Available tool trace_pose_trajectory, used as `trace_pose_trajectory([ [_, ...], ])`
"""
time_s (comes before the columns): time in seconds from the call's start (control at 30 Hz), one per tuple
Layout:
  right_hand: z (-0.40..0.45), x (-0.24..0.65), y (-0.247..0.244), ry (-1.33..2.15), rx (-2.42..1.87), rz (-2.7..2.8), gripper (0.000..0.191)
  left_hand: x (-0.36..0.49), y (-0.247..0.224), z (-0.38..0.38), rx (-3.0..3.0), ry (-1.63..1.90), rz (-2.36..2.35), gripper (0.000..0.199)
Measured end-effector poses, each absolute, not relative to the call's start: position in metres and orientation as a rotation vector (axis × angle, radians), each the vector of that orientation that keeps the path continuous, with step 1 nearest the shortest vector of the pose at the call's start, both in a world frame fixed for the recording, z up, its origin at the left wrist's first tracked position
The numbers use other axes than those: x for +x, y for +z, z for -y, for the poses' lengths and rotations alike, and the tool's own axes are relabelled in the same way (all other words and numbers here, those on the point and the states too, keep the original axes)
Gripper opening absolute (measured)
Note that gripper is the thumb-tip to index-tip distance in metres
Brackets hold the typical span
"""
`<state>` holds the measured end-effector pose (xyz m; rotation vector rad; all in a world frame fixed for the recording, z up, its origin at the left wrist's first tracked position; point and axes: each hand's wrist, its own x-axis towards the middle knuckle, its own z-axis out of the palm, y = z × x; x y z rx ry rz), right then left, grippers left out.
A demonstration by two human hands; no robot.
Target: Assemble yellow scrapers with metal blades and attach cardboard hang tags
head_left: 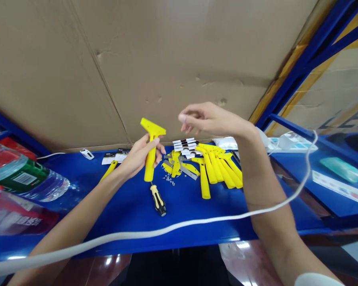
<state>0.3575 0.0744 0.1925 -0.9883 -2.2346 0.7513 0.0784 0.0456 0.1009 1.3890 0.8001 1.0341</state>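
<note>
My left hand (144,153) is wrapped round the handle of a yellow scraper (150,161), its wide head pointing up. My right hand (199,118) is raised to the right of it, fingers curled towards the thumb; whether something small is between them cannot be made out. Below the held scraper, a cream and black screwdriver (158,200) lies on the blue shelf (185,214). Several yellow scraper handles (223,171) lie in a row on the right. Between them and my left hand are yellow plates and metal blades (191,169), with small screws and nuts (169,179) in front.
Folded white and black papers (185,147) lie behind the parts. Plastic bottles (26,178) stand at the left. A white cable (179,227) crosses the foreground. Cardboard (167,59) rises behind the shelf, with a blue frame (304,67) at right.
</note>
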Motion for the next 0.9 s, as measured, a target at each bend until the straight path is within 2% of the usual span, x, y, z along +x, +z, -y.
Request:
trace_pose_trajectory([
  [0.1, -0.096, 0.346, 0.169, 0.755, -1.199, 2.562, 0.04, 0.055, 0.078, -0.032, 1.237, 1.058, -0.836, 0.034],
  [0.17, -0.109, 0.334, 0.149, 0.921, -1.499, 2.703, 0.029, 0.046, 0.064, -0.026, 1.129, 1.067, -0.864, 0.032],
  [0.33, -0.123, 0.301, 0.107, 1.148, -1.763, 2.842, 0.045, 0.04, 0.037, -0.025, 0.893, 1.107, -0.848, 0.031],
  [0.57, -0.131, 0.284, 0.083, 1.185, -1.881, 2.912, 0.038, 0.04, 0.031, -0.018, 0.748, 1.019, -0.799, 0.03],
  [0.9, -0.14, 0.297, 0.08, 1.104, -1.838, 2.841, 0.03, 0.039, 0.038, -0.016, 0.72, 1.002, -0.794, 0.028],
])
